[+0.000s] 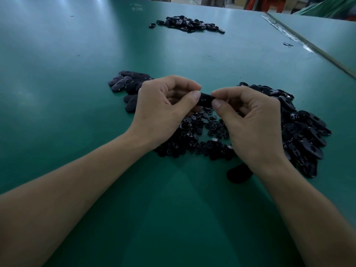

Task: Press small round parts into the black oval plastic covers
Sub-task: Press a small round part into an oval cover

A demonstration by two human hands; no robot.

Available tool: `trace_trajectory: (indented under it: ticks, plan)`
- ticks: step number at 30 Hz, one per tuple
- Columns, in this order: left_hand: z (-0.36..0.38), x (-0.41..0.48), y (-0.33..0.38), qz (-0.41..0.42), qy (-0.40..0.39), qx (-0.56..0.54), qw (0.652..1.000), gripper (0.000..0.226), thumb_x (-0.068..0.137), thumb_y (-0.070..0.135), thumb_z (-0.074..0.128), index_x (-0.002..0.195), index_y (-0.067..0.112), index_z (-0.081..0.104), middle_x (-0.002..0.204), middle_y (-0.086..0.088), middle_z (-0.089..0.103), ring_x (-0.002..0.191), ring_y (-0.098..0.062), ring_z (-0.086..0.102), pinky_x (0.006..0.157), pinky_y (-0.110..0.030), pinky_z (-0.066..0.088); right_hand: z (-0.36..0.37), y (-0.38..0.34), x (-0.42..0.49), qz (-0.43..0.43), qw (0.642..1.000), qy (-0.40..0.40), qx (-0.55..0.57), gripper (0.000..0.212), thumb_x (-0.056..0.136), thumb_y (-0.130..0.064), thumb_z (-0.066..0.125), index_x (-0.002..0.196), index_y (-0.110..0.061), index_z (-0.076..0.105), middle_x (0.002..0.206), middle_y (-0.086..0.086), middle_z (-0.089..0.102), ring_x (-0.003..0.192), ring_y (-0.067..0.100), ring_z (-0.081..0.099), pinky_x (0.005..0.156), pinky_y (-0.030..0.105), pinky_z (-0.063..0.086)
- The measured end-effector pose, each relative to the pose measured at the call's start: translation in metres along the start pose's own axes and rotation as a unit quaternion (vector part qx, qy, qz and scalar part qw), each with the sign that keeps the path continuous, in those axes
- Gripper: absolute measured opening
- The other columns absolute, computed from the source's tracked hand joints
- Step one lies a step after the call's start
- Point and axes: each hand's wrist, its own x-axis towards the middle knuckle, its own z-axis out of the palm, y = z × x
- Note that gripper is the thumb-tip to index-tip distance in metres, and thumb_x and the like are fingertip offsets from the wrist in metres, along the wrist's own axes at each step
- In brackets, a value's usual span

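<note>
Your fingers are curled in and pinching. The thumb and forefinger of your left hand grip one end of a black oval cover, and those of your right hand grip the other end, so the cover hangs between them, clear of the surface. A small ring shows on its near face, but it is too small to tell whether a round part is already seated there. To press well, it looks best to keep the cover level and set the round part square over its hole. Push with the pad of one thumb while the forefingers back the far side, since a tilted push would likely jam it or let it skip out. Directly beneath your hands lies the heap of small round parts, near enough to pick from without reaching. A pile of covers lies just left of your left hand, and a bigger tangled pile lies just right of your right hand. One stray cover sits under your right wrist, and a far pile lies well apart across the surface.
</note>
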Motion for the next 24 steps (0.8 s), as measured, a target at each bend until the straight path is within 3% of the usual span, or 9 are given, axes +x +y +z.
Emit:
trace_trajectory:
  ticks: [12, 20, 24]
  plan:
    - [0.002, -0.0011, 0.0023, 0.01, -0.015, -0.028, 0.999, 0.02, 0.089, -0.004, 0.065, 0.093, 0.015, 0.071, 0.078, 0.003, 0.075, 0.073, -0.015, 0.076, 0.067, -0.022, 0.058, -0.0018, -0.0037, 0.0012, 0.065, 0.995, -0.016, 0.072, 0.018, 0.089, -0.006, 0.072, 0.093, -0.024, 0.071, 0.078, -0.006, 0.072, 0.072, 0.007, 0.068, 0.074, 0.022, 0.057]
    - [0.0013, -0.0008, 0.0017, -0.001, -0.01, -0.011, 1.0, 0.02, 0.089, -0.003, 0.065, 0.094, 0.016, 0.07, 0.083, -0.005, 0.075, 0.075, -0.019, 0.076, 0.068, -0.025, 0.06, -0.0007, -0.0027, 0.0023, 0.047, 0.997, -0.009, 0.055, 0.022, 0.094, -0.006, 0.065, 0.1, -0.026, 0.071, 0.073, -0.015, 0.065, 0.069, 0.001, 0.06, 0.067, 0.016, 0.049]
    - [0.0002, -0.0006, 0.002, 0.0, -0.015, -0.002, 1.0, 0.022, 0.088, -0.003, 0.068, 0.094, 0.018, 0.071, 0.084, -0.006, 0.075, 0.076, -0.019, 0.076, 0.07, -0.023, 0.059, -0.0009, -0.0023, 0.0012, 0.048, 0.997, -0.009, 0.052, 0.02, 0.092, -0.006, 0.068, 0.097, -0.026, 0.069, 0.074, -0.011, 0.067, 0.071, 0.014, 0.064, 0.07, 0.024, 0.055]
